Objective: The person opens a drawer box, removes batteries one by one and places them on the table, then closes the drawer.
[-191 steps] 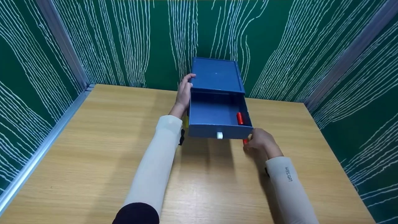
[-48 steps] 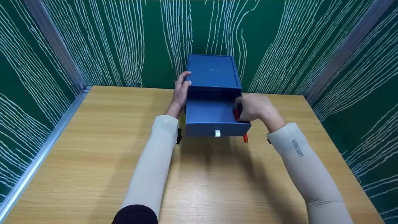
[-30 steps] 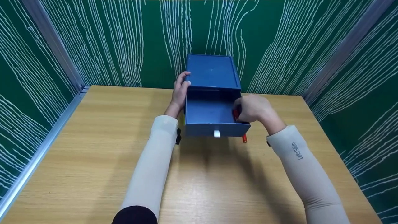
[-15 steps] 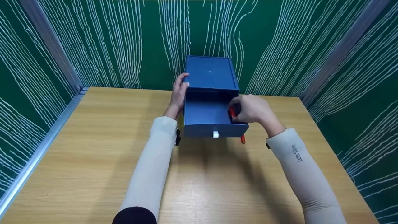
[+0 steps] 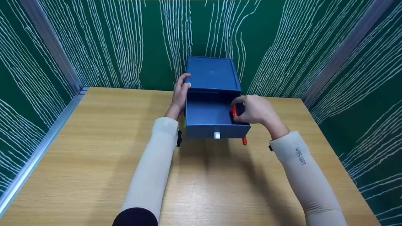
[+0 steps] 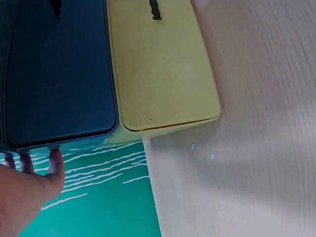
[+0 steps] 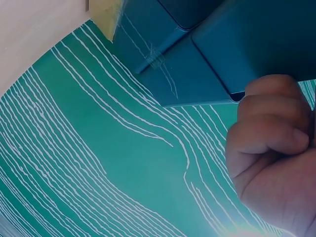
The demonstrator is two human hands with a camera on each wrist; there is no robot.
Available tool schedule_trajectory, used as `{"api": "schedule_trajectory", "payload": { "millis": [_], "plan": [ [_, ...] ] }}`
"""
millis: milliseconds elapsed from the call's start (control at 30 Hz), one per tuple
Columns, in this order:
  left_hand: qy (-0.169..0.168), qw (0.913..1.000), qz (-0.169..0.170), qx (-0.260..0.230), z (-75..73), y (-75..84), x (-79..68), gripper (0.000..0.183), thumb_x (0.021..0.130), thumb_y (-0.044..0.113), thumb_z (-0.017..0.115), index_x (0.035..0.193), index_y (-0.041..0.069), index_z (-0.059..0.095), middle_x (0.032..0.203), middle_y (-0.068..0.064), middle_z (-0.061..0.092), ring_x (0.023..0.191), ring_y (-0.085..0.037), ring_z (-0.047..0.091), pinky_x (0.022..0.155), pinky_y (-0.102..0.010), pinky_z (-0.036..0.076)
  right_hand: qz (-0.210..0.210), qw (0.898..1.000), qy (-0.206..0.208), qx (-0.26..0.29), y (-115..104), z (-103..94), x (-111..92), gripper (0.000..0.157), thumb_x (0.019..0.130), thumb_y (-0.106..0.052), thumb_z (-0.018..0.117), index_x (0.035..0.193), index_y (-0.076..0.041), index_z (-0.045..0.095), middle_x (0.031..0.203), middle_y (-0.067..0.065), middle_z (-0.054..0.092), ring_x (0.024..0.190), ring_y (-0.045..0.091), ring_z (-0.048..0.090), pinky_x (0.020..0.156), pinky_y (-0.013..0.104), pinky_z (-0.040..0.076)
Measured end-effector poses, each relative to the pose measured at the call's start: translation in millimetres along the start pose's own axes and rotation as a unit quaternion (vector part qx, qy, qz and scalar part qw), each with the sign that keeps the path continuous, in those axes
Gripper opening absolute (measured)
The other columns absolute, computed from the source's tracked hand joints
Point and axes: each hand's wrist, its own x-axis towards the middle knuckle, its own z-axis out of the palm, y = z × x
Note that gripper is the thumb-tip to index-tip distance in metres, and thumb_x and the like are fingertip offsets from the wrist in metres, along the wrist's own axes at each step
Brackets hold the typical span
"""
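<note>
A blue drawer cabinet [image 5: 213, 73] stands at the back of the table, its top drawer [image 5: 205, 132] pulled out, with a white knob [image 5: 217, 135] on the front. My left hand [image 5: 181, 94] rests against the cabinet's left side, fingertips at the top edge; the left wrist view shows these fingers [image 6: 56, 165] touching its wall. Inside the drawer's right end, my right hand [image 5: 256, 110] pinches a small red cylinder [image 5: 234, 111] between thumb and fingers. In the right wrist view the curled fingers [image 7: 269, 133] hide it. Another red cylinder [image 5: 244, 140] shows below the drawer's right corner.
A yellow drawer [image 6: 165, 69] lies beneath the blue one. The wooden table [image 5: 94, 150] extends around the cabinet. Green walls [image 5: 267, 62] with white wavy lines enclose the back and sides, with metal posts [image 5: 51, 47] at the corners.
My right hand has gone from the red cylinder at the table up into the drawer. The cylinder it pinches there has lately shifted slightly left. My left hand stays on the cabinet.
</note>
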Motion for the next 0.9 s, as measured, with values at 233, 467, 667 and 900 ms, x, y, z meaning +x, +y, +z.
{"api": "schedule_trajectory", "payload": {
  "millis": [233,467,667,900],
  "plan": [
    [0.002,1.0000,-0.002,0.005,0.6,4.3,-4.4,0.039,0.087,0.019,0.034,0.126,0.015,0.040,0.133,-0.006,0.027,0.117,-0.022,0.028,0.099,-0.043,0.021,0.002,1.000,0.007,0.006,-0.2,-0.4,-1.4,0.049,0.065,-0.040,0.070,0.110,-0.024,0.058,0.096,0.007,0.059,0.079,0.021,0.049,0.059,0.031,0.043],
    [0.013,0.9996,0.025,0.005,0.9,3.7,-0.3,0.039,0.086,0.013,0.036,0.124,0.010,0.043,0.134,-0.006,0.035,0.116,-0.020,0.028,0.098,-0.036,0.023,-0.002,1.000,0.017,0.007,1.0,-1.4,-1.2,0.046,0.066,-0.040,0.068,0.108,-0.025,0.059,0.087,0.004,0.058,0.073,0.019,0.049,0.055,0.029,0.039],
    [0.014,0.9996,0.023,0.004,0.7,3.1,0.0,0.038,0.086,0.014,0.036,0.124,0.011,0.043,0.133,-0.006,0.035,0.114,-0.020,0.029,0.097,-0.037,0.023,-0.003,1.000,0.017,0.021,2.0,-3.0,-0.9,0.047,0.066,-0.040,0.068,0.110,-0.025,0.058,0.090,0.003,0.057,0.076,0.020,0.048,0.056,0.029,0.039],
    [0.014,0.9997,0.020,0.007,0.8,-1.2,1.2,0.038,0.086,0.016,0.037,0.123,0.013,0.044,0.133,-0.004,0.036,0.115,-0.019,0.029,0.098,-0.036,0.022,0.001,0.999,0.016,0.037,3.7,-4.0,-2.4,0.050,0.066,-0.041,0.068,0.112,-0.026,0.057,0.096,0.003,0.056,0.079,0.020,0.049,0.055,0.029,0.041]
  ]
}}
